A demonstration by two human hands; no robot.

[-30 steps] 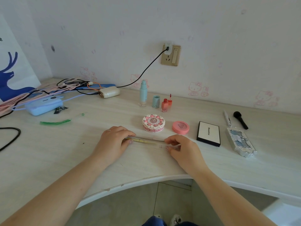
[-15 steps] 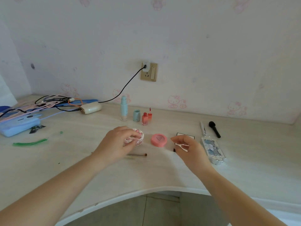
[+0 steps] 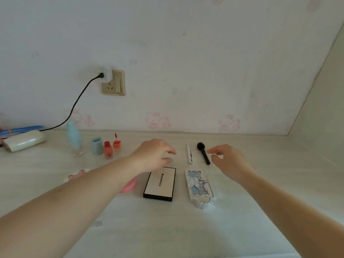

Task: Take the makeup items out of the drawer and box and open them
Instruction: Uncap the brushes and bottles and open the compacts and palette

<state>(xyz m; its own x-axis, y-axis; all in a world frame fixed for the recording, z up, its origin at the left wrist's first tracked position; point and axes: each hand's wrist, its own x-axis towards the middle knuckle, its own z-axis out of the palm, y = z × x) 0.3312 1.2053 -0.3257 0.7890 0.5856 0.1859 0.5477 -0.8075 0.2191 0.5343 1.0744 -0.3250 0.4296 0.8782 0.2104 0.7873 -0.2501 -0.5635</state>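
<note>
My left hand (image 3: 154,155) hovers open above the far end of a black-edged white palette (image 3: 161,183). My right hand (image 3: 227,161) is open too, just right of a black brush (image 3: 203,153). Between the hands lie a thin white pen (image 3: 189,153) and a silver ornate palette (image 3: 199,186). A pink round compact (image 3: 129,185) and a pink-and-white round box (image 3: 77,174) are partly hidden under my left forearm. Further left stand a blue bottle (image 3: 74,138), its blue cap (image 3: 97,146), a red lip tint bottle (image 3: 108,150) and its wand cap (image 3: 116,142).
A white power bank (image 3: 24,140) with cables lies at the far left by the wall. A wall socket (image 3: 113,82) holds a plugged black cord. The pale desk (image 3: 186,229) meets a side wall at the right.
Both hands have left the thin stick and clear cap and moved right and forward over the palettes. The view has shifted right and closer; the stick is out of sight.
</note>
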